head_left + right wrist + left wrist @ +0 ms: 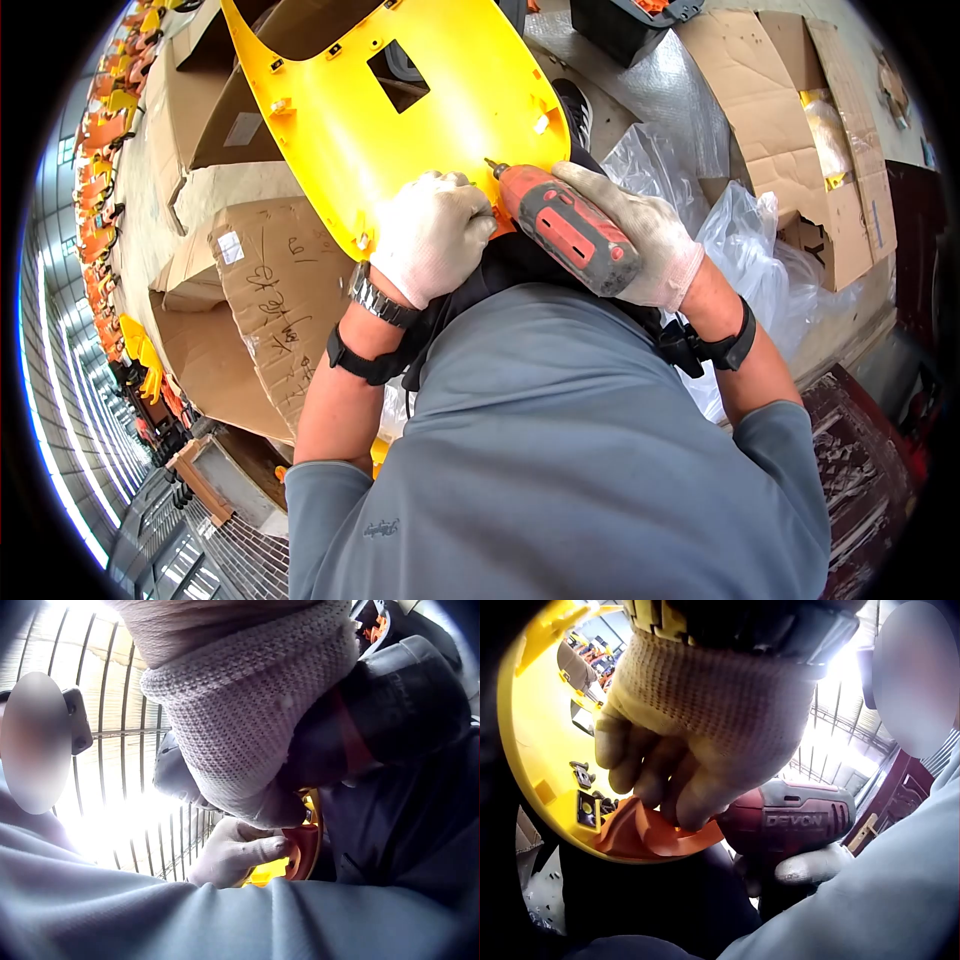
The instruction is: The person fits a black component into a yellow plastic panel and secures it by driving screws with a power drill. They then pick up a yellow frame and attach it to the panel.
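A yellow curved panel [460, 90] with a rectangular cutout lies across the lap. My gloved left hand [436, 238] is at its near edge, fingers curled at an orange piece [656, 832] beside small dark screws [583, 774] and a black clip [588, 808] on the panel; what the fingertips pinch is hidden. My gloved right hand [645, 240] grips a red and black power driver [570, 228], its bit pointing toward the panel edge near the left hand. In the right wrist view the right hand [232, 712] wraps the dark handle.
Cardboard boxes [262, 300] stand at the left, and an opened carton [790, 130] lies at the right. Clear plastic wrap [745, 250] is beside the right arm. A black bin [625, 28] with orange items stands at the top. A shoe [575, 110] shows beside the panel.
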Demonstrator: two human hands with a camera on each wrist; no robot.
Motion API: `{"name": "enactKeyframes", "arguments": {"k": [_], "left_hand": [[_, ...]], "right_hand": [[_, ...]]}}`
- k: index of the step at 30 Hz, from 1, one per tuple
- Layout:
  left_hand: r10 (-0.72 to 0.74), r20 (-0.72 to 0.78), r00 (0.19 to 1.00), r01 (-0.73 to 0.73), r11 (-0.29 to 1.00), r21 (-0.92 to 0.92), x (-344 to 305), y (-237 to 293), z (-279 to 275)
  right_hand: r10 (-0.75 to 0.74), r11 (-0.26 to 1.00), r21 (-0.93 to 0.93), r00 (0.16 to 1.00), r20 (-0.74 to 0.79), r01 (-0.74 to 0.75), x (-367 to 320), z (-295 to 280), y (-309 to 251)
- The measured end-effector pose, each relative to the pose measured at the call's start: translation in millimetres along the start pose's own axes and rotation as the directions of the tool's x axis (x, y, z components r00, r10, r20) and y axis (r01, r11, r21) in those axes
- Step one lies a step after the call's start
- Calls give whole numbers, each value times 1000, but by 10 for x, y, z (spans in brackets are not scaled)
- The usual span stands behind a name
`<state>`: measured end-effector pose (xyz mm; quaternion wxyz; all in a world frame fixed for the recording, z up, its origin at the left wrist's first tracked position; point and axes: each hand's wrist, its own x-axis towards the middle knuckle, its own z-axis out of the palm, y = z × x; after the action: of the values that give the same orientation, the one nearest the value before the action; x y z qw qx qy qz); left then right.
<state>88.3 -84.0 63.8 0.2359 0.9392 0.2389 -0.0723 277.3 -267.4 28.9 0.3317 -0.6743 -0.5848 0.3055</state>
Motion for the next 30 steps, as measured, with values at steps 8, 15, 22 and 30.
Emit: {"name": "enactKeyframes", "arguments": {"k": [8, 15, 22, 30], "left_hand": [[-79, -7, 997, 79, 996, -48, 36, 57, 8], [32, -250, 968, -79, 980, -180, -98, -83, 222], [189, -392, 900, -235, 969, -72, -193, -198, 427], [171, -454, 875, -244, 964, -107, -242, -234, 506]], "right_hand": [[20, 1000, -2, 1000, 3, -20, 6, -28, -45], [18, 1000, 15, 1000, -21, -17, 35, -8, -29], [29, 997, 66, 999, -27, -27, 71, -30, -92], [51, 975, 215, 999, -3, -49, -40, -248, -333]]}}
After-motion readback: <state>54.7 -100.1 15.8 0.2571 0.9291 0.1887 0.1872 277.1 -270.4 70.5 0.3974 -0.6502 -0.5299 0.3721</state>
